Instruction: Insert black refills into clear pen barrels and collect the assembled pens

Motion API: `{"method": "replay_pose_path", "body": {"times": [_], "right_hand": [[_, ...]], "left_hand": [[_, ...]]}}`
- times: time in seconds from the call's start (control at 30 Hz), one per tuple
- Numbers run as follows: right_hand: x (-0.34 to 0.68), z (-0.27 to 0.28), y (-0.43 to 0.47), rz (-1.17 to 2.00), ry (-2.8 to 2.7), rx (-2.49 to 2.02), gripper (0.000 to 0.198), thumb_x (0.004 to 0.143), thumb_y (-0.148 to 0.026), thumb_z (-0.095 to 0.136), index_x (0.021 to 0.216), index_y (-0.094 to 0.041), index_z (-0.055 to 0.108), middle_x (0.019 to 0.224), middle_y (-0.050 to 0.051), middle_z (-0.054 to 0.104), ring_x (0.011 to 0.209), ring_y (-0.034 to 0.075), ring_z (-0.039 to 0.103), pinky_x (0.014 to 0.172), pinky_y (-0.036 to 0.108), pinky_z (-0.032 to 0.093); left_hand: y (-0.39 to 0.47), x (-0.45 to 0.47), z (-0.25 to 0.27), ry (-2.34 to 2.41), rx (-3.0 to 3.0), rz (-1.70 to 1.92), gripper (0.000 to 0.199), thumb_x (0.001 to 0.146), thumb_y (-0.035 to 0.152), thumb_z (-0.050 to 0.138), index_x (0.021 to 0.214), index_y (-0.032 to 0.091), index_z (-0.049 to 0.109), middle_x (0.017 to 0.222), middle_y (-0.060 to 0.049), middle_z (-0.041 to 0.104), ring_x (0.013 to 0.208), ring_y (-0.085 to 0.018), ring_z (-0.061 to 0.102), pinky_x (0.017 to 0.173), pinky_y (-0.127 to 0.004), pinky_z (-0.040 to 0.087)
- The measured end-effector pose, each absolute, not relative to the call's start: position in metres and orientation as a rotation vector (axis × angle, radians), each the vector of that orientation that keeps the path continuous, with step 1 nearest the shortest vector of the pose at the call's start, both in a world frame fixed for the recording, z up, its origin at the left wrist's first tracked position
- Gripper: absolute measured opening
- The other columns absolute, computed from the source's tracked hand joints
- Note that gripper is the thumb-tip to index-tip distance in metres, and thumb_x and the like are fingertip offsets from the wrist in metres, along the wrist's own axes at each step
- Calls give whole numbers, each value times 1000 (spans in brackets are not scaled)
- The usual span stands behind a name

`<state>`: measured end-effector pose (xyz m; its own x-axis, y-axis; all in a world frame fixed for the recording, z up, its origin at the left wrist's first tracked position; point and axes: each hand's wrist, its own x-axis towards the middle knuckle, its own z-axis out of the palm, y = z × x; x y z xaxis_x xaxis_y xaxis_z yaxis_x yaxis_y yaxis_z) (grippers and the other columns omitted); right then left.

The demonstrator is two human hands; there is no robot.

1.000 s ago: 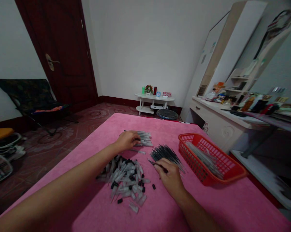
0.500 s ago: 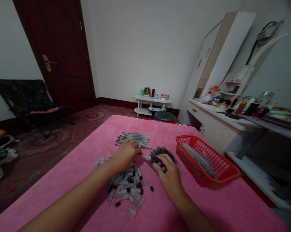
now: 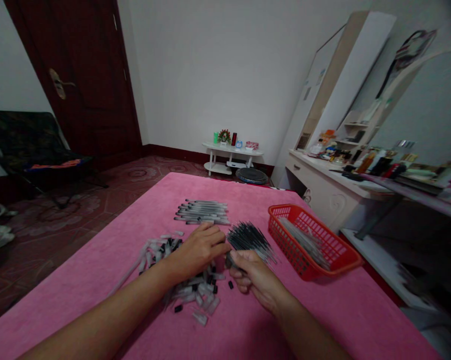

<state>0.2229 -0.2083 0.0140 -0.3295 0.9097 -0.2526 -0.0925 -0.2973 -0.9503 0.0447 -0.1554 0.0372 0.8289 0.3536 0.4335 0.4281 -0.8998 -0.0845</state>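
Several pens (image 3: 203,212) lie side by side on the pink tabletop (image 3: 360,310) beyond the left hand (image 3: 199,250), whose fingers are bent, whether round anything I cannot tell. Just beside it, the right hand (image 3: 253,275) curls its fingers round something dark (image 3: 230,261), near loose caps (image 3: 201,295) and slim dark rods (image 3: 250,239).

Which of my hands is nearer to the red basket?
Your right. Your right hand is left of the red basket, apart from it. Your left hand is farther left, over the pile of clear and black pieces.
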Motion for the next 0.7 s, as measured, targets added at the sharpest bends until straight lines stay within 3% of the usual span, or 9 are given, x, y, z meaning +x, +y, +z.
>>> {"method": "replay_pose_path", "body": {"times": [0.1, 0.3, 0.47, 0.6, 0.7], "right_hand": [[224, 21, -210, 1720, -1339, -1163, 40, 76, -55, 54, 66, -18, 45, 50, -9, 38, 35, 2, 18, 37, 19, 14], [230, 15, -210, 868, -1812, -1379, 20, 75, -22, 56, 57, -16, 56, 52, -3, 49, 51, 9, 44, 48, 20, 27], [219, 7, -218, 619, -2057, -1378, 12, 72, -23, 63, 61, -19, 64, 55, -1, 58, 52, 12, 49, 49, 21, 28], [210, 8, -222, 556, -2095, -1349, 9, 65, -27, 72, 73, -23, 69, 69, -1, 63, 60, 12, 53, 54, 22, 33], [214, 9, -217, 604, -1921, -1369, 8, 74, -27, 64, 73, -20, 67, 67, 0, 60, 61, 12, 52, 55, 21, 36]], "left_hand": [[-155, 40, 37, -571, -2898, -507, 21, 82, 14, 48, 99, 21, 58, 82, -4, 59, 82, -18, 51, 74, -33, 33], [-123, 9, 36, -970, -2777, -654, 14, 81, 17, 46, 78, 19, 59, 72, -3, 61, 72, -18, 55, 66, -29, 37], [-108, 1, 39, -1242, -2757, -1163, 21, 88, 19, 39, 87, 17, 60, 79, -4, 64, 74, -15, 58, 68, -25, 42], [-118, 18, 36, -1031, -2942, -1137, 22, 83, 12, 44, 95, 17, 62, 85, -6, 64, 82, -16, 57, 73, -27, 43], [-127, 28, 33, -966, -2970, -1070, 26, 81, 9, 45, 98, 17, 63, 85, -7, 63, 82, -17, 56, 73, -29, 43]]}}
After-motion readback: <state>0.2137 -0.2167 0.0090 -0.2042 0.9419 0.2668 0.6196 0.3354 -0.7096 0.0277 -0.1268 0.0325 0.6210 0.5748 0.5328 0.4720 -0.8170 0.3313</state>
